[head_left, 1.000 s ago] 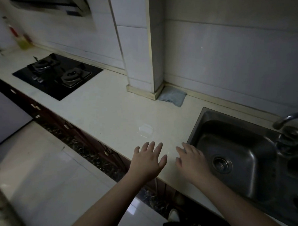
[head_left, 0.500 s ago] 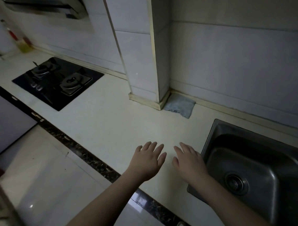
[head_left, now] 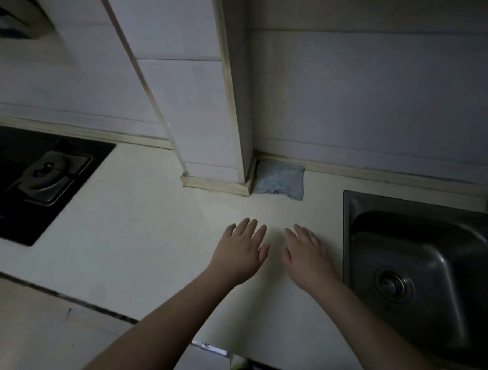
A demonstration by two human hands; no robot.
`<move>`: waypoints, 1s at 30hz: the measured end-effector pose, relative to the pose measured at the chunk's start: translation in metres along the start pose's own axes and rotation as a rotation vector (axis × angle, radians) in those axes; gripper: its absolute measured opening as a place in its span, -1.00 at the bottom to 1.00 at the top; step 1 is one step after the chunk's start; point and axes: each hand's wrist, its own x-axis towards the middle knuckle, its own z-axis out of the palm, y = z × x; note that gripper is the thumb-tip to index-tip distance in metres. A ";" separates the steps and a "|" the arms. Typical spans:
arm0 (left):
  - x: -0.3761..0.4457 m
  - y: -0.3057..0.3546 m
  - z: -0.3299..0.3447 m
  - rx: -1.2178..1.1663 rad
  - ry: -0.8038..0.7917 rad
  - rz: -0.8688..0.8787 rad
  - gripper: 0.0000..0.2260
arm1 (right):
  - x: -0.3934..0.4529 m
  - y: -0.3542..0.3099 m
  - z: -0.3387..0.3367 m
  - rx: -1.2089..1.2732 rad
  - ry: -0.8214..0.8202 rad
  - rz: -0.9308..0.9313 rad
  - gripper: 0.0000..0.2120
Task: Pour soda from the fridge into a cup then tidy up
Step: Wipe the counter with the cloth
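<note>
Left hand (head_left: 240,252) and right hand (head_left: 306,253) are hovering flat-fingered, holding nothing, over the countertop (head_left: 144,231) — probably readying to start — cloth (head_left: 281,180) lying at twelve o'clock, sink (head_left: 425,263) at three.

Both hands, left (head_left: 240,253) and right (head_left: 306,253), reach forward, palms down, fingers spread

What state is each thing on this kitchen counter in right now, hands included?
Left hand: open, fingers spread, holding nothing.
Right hand: open, fingers spread, holding nothing.
Blue cloth: lying flat on the countertop, against the wall by the pillar.
Sink: no dishes seen, no water running.
Gas burner: no flame visible.
</note>
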 end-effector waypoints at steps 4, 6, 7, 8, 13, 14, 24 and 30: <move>0.014 -0.027 0.005 -0.004 -0.009 0.095 -0.39 | 0.015 -0.018 0.010 0.071 0.027 0.046 -0.51; 0.025 -0.035 0.009 -0.009 -0.020 0.149 -0.38 | 0.021 -0.019 0.014 0.085 0.020 0.067 -0.51; 0.030 -0.037 0.011 -0.012 -0.030 0.162 -0.41 | 0.023 -0.018 0.016 0.090 0.014 0.078 -0.51; 0.035 -0.039 0.014 -0.016 -0.044 0.168 -0.45 | 0.026 -0.016 0.017 0.092 0.014 0.089 -0.51; 0.065 -0.044 0.027 -0.063 -0.045 0.207 -0.43 | 0.046 -0.006 0.030 0.093 0.010 0.121 -0.50; 0.072 -0.046 0.031 -0.068 -0.044 0.209 -0.46 | 0.052 -0.003 0.034 0.096 0.002 0.120 -0.50; 0.171 -0.049 0.037 -0.210 -0.008 0.195 -0.57 | 0.152 0.025 0.032 0.101 0.089 0.075 -0.53; 0.226 -0.042 0.057 -0.298 -0.011 0.044 -0.47 | 0.201 0.050 0.030 0.038 0.091 0.065 -0.52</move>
